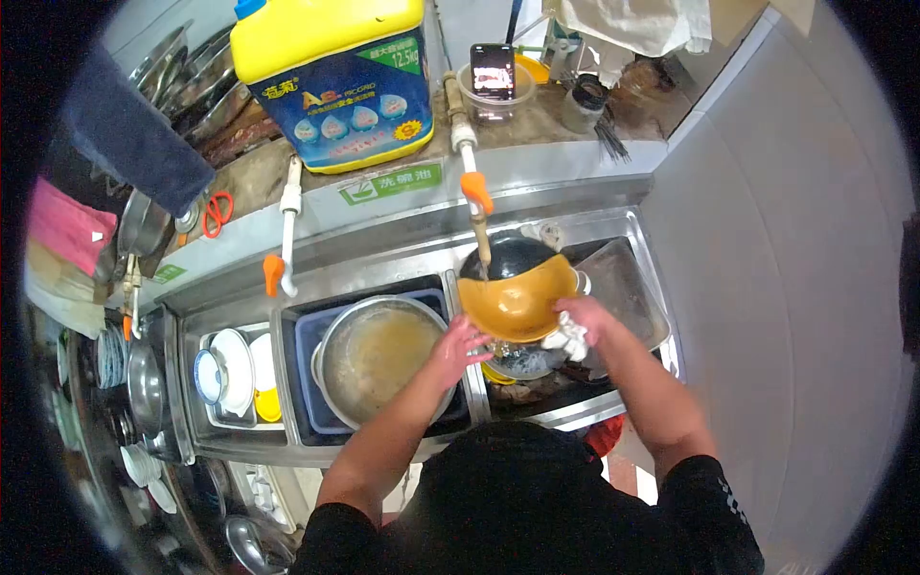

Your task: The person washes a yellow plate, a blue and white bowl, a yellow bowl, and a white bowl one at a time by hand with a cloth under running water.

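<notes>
A yellow-orange bowl [517, 297] with a wavy rim is tilted over the right-hand sink basin, under a tap [482, 235] with an orange handle. My right hand [586, 321] grips the bowl's right edge and also has a crumpled white cloth [567, 337] bunched in its fingers. At the bowl's lower left rim is my left hand [456, 353], fingers spread and fingertips close to the edge. Behind the bowl sits a dark round pan [508, 251]. Below it, water and another round vessel [525, 364] show partly, the rest being covered by the bowl.
A large metal pot [331, 369] of cloudy water stands in a blue-grey tub [305, 335] in the middle basin. White plates [233, 369] lie in the left basin. On the ledge are a yellow-and-blue detergent jug [335, 96], red scissors [218, 213] and a phone [493, 72] in a plastic tub.
</notes>
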Demonstrator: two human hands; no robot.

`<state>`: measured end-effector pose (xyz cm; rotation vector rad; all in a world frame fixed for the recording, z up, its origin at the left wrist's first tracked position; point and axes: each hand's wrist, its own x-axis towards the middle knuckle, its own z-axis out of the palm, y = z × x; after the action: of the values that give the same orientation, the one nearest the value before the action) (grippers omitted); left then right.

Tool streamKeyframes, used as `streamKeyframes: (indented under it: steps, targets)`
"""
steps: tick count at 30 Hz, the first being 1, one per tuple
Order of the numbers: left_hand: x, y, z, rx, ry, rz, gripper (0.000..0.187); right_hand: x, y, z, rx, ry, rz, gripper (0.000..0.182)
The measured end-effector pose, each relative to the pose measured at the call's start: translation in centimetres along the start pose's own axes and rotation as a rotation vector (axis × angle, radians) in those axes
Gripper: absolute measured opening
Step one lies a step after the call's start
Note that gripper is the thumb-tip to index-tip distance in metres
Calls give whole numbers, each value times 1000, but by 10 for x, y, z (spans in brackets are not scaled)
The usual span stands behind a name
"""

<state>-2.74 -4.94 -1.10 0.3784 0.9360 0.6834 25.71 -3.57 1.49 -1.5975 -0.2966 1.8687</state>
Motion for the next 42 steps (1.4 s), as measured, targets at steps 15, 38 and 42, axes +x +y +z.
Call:
streamKeyframes:
  steps: [15,38,42]
  targets:
    - [14,20,12,-44,103,188,73,0,2,114,-829,-76,-610,31]
    - [19,11,4,-37,23,106,52,50,-25,76,-1483,475,-825,34]
    - [17,1,12,-115,-12,21,51,52,-12,102,-992,182,-1077,39]
